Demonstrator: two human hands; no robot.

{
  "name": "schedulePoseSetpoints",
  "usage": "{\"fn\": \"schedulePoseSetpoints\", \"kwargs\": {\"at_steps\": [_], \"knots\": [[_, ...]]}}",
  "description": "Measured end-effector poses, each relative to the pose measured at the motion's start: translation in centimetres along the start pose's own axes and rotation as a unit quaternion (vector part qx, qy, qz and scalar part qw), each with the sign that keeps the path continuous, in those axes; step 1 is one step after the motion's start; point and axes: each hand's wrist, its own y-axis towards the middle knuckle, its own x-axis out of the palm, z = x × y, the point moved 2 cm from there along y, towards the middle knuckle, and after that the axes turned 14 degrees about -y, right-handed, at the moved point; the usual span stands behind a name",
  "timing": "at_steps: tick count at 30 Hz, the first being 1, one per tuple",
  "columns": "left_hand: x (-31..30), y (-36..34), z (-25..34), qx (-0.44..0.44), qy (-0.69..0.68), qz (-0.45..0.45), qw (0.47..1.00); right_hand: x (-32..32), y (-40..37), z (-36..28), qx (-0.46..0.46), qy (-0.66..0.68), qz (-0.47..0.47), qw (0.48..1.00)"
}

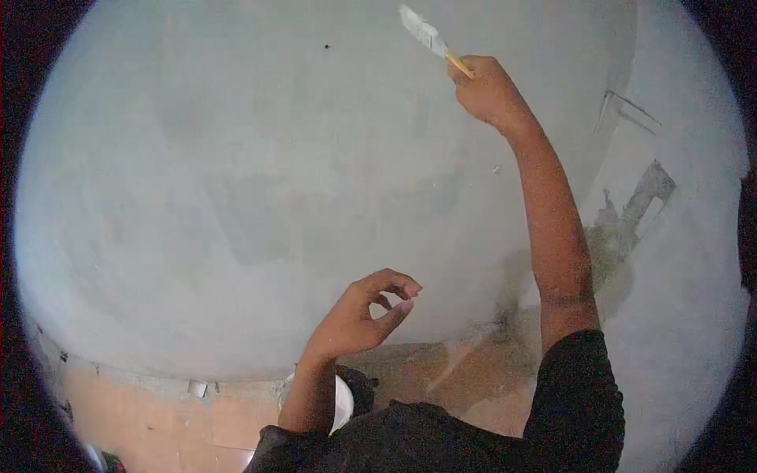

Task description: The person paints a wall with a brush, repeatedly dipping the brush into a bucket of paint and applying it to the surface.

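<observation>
At the top of the head view, my right hand (490, 91) is closed around the yellow handle of a paintbrush (424, 33). White paint coats the bristles, which point up and left against or just before the pale wall (236, 158); contact cannot be made out. Lower down, in front of the wall, my left hand (361, 315) is held up with loosely curled fingers. A small gap separates its thumb from the index fingertip, and nothing is in it.
Behind my left forearm a white round container (344, 404) is partly hidden. The brownish floor (158, 418) meets the wall below. On the right wall are a rectangular outline (631, 110) and a dark unpainted patch (653, 189).
</observation>
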Motion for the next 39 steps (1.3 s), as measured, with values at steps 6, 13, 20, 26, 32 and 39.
{"fn": "schedulePoseSetpoints", "kwargs": {"at_steps": [6,13,20,26,32,39], "knots": [[0.3,-0.7,3.3,0.016,0.001,0.027,1.000,3.3,-1.5,-0.3,-0.117,-0.317,0.182,0.924],[-0.3,-0.8,4.3,-0.006,-0.009,0.004,1.000,7.3,-4.9,1.1,-0.108,-0.323,0.043,0.939],[-0.5,-0.6,5.8,-0.027,-0.012,0.002,1.000,4.2,-3.8,4.4,-0.098,-0.335,-0.094,0.932],[-0.2,-0.2,7.4,-0.024,-0.012,-0.003,1.000,-1.9,1.2,0.9,-0.056,-0.290,-0.058,0.954],[0.5,-0.6,9.7,-0.036,-0.005,-0.001,0.999,-7.8,4.8,-0.7,-0.077,-0.235,0.235,0.940],[-2.0,1.3,9.7,-0.039,-0.026,-0.005,0.999,-0.8,4.4,-1.8,-0.088,-0.239,0.199,0.946]]}}
